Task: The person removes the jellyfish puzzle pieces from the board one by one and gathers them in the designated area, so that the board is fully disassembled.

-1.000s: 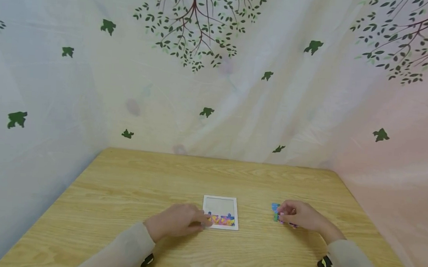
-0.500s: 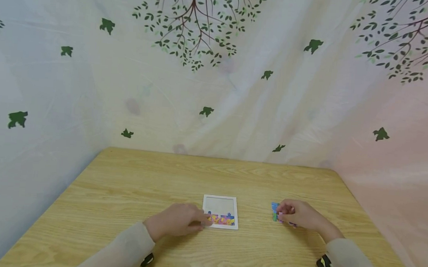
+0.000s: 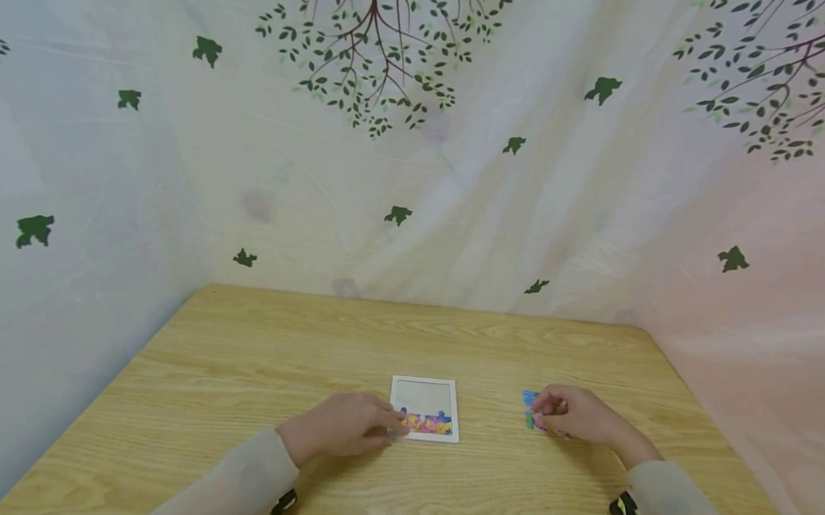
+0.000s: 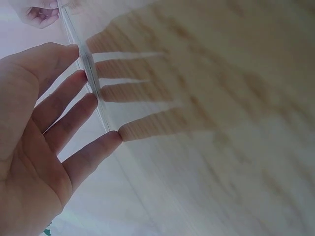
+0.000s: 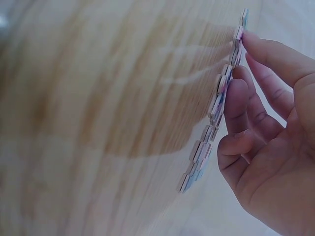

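Note:
A white-rimmed puzzle frame [image 3: 456, 416] lies on the table, joined jigsaw pieces [image 3: 438, 425] in yellow, pink and blue filling its near part. My left hand [image 3: 343, 426] rests at the frame's near-left corner. In the left wrist view its loosely extended fingertips lie along the frame's edge [image 4: 90, 73]. Right of the frame, my right hand [image 3: 581, 414] bends over loose jigsaw pieces [image 3: 529, 397], blue, green and pink, partly hidden beneath it. Its thumb and forefinger pinch a pinkish puzzle piece [image 5: 238, 33] at the top of the group, while the other fingers curl close by.
The wood-grain table [image 3: 292, 337] ends at a printed curtain [image 3: 450, 236] with branches and green birds, which also hangs along both sides. Dark wrist devices [image 3: 626, 512] sit below both sleeves.
Both hands stay nearly where they were. Under the right fingers the loose pieces shift slightly, and a small gap shows between the blue and green ones.

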The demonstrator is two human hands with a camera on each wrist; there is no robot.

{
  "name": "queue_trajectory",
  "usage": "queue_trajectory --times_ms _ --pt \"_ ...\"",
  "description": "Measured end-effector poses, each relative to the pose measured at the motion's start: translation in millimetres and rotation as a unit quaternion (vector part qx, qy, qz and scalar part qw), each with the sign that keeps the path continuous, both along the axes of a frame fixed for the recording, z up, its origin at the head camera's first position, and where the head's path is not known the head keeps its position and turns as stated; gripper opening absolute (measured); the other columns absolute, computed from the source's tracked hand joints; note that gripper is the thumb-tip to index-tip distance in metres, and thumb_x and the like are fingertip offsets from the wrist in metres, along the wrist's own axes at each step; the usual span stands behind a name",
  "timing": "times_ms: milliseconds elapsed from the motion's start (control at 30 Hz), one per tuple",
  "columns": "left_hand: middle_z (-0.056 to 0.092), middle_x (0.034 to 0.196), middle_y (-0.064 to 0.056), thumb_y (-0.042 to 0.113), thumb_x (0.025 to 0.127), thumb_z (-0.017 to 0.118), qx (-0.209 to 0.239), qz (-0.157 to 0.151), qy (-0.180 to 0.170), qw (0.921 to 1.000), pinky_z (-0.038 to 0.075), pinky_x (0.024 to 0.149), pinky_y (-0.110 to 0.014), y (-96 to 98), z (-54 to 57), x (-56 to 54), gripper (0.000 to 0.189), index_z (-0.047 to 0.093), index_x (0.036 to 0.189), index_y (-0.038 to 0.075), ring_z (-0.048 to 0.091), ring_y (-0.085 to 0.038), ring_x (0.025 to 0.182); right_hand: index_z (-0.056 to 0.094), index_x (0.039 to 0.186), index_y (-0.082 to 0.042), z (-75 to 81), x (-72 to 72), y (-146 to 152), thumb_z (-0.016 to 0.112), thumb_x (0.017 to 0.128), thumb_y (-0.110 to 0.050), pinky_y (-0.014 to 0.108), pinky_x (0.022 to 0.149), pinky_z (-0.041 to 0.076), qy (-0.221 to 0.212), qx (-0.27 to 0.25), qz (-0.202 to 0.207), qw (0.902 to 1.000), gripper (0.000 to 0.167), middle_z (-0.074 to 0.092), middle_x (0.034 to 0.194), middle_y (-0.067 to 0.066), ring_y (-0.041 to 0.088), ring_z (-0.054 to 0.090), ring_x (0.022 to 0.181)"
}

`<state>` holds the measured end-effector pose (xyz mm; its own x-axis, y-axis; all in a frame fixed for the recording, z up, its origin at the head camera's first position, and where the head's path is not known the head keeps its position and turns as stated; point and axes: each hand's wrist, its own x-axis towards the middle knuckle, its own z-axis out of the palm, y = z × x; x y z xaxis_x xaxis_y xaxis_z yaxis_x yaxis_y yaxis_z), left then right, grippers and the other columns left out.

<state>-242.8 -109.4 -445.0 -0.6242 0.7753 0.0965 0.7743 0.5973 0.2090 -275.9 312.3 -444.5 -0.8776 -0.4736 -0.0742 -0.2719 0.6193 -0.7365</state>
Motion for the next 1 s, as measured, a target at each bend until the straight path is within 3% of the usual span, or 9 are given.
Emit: queue_trajectory --times_ms 400,567,667,833,1000 --pt "0.071 0.117 0.004 0.019 0.101 0.07 0.002 -0.013 0.024 0.9996 0.056 0.084 -0.022 7.7 4.3 1.3 0.014 0.079 0.11 0.02 0.064 -0.007 0.099 0.066 0.108 -0.002 3.4 -2.8 0 0.069 0.1 -0.015 0.02 0.051 0.045 -0.001 -0.003 0.006 1.0 0.015 0.065 0.088 0.008 0.01 0.053 0.061" --pt "0.072 0.12 0.0 0.015 0.101 0.069 0.007 -0.031 0.021 0.9993 0.054 0.096 -0.025 7.9 -0.3 -1.3 0.016 0.078 0.114 0.015 0.065 -0.012 0.108 0.066 0.11 -0.001 5.9 -2.4 -7 0.069 0.1 -0.012 0.019 0.048 0.042 0.009 0.0 0.018 0.9998 0.016 0.064 0.091 0.007 0.009 0.053 0.061" --pt "0.073 0.12 0.0 0.012 0.1 0.068 0.01 -0.037 0.01 0.9992 0.053 0.1 -0.026 8.1 -2.3 -2.9 0.018 0.077 0.116 0.013 0.066 -0.012 0.112 0.067 0.11 -0.001 6.0 -2.2 -14 0.072 0.098 -0.013 0.02 0.051 0.045 0.021 0.002 0.025 0.9995 0.018 0.063 0.092 0.005 0.01 0.055 0.067" --pt "0.073 0.114 0.003 0.011 0.1 0.069 0.012 -0.035 -0.005 0.9993 0.054 0.093 -0.022 9.4 -1.5 -3.8 0.016 0.075 0.115 0.013 0.064 -0.006 0.102 0.069 0.108 -0.006 5.7 -2.5 -30 0.076 0.095 -0.017 0.023 0.063 0.05 0.047 0.015 0.036 0.9982 0.018 0.062 0.092 0.001 0.012 0.056 0.077" --pt "0.071 0.111 0.004 0.014 0.1 0.069 -0.002 -0.049 0.028 0.9984 0.054 0.088 -0.022 11.2 0.6 -3.0 0.022 0.075 0.121 0.016 0.06 -0.004 0.092 0.07 0.107 -0.007 6.0 -3.5 -49 0.076 0.095 -0.016 0.022 0.063 0.049 0.042 0.013 0.05 0.9977 0.016 0.063 0.092 0.001 0.011 0.055 0.077"
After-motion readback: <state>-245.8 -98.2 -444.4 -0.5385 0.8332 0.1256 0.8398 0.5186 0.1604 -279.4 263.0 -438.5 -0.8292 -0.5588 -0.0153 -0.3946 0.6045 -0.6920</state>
